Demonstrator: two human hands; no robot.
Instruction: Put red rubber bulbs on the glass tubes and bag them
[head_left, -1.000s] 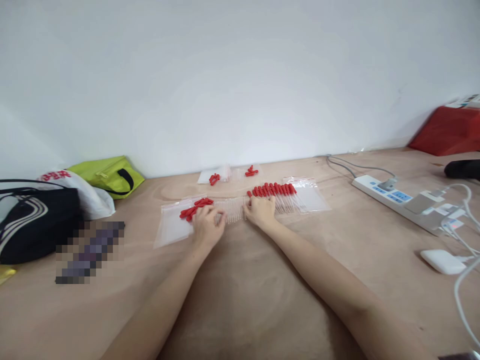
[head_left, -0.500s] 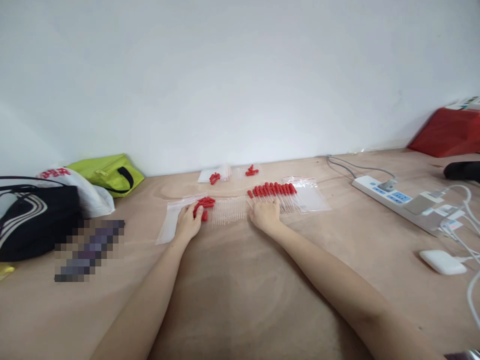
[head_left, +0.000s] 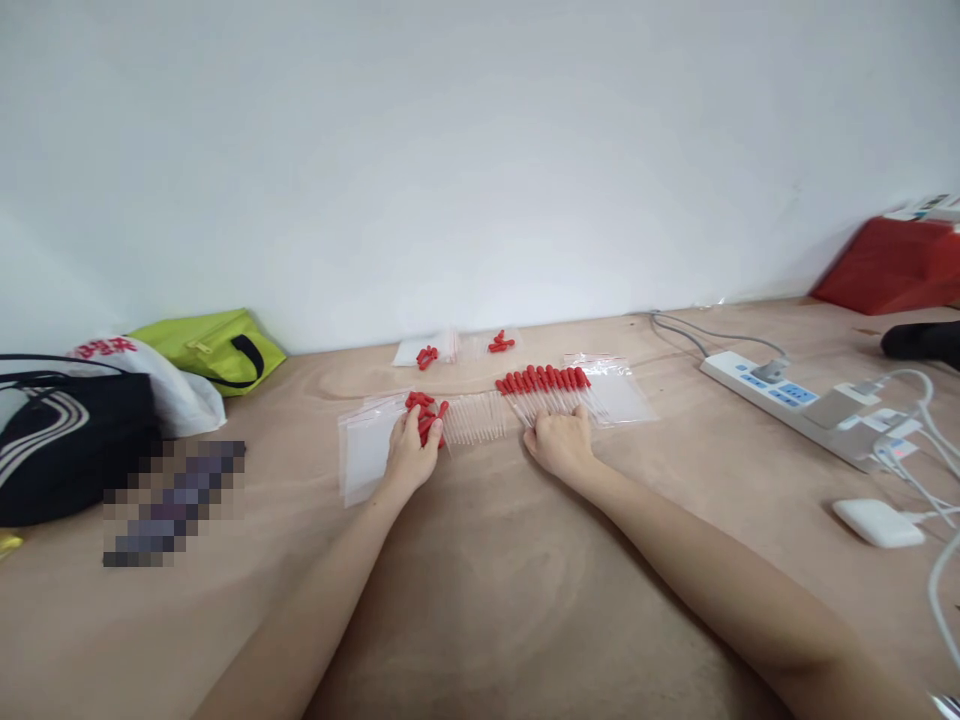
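Observation:
My left hand (head_left: 414, 455) is curled round a small heap of red rubber bulbs (head_left: 422, 400), thumb and fingers closed at the heap's near side. Under and left of it lies a clear zip bag (head_left: 362, 455). To its right, thin clear glass tubes (head_left: 476, 418) lie side by side without bulbs. My right hand (head_left: 561, 445) is closed, its fingers bent over the lower stems of a row of glass droppers (head_left: 546, 378) with red bulbs at the far end. The stems beneath that hand are partly hidden. Another zip bag (head_left: 619, 390) lies beside the row.
Two small groups of red bulbs (head_left: 427, 357) lie near the wall, by more clear bags. At right are a power strip (head_left: 795, 405), white cables and a white charging case (head_left: 879, 523). A black bag (head_left: 82, 450) and a lime-green bag (head_left: 210, 350) stand at left.
My left hand has shifted right, and the bulb heap and bag beneath it have moved right too. My right hand has slid right along the droppers; the separate leftmost dropper now sits against the row.

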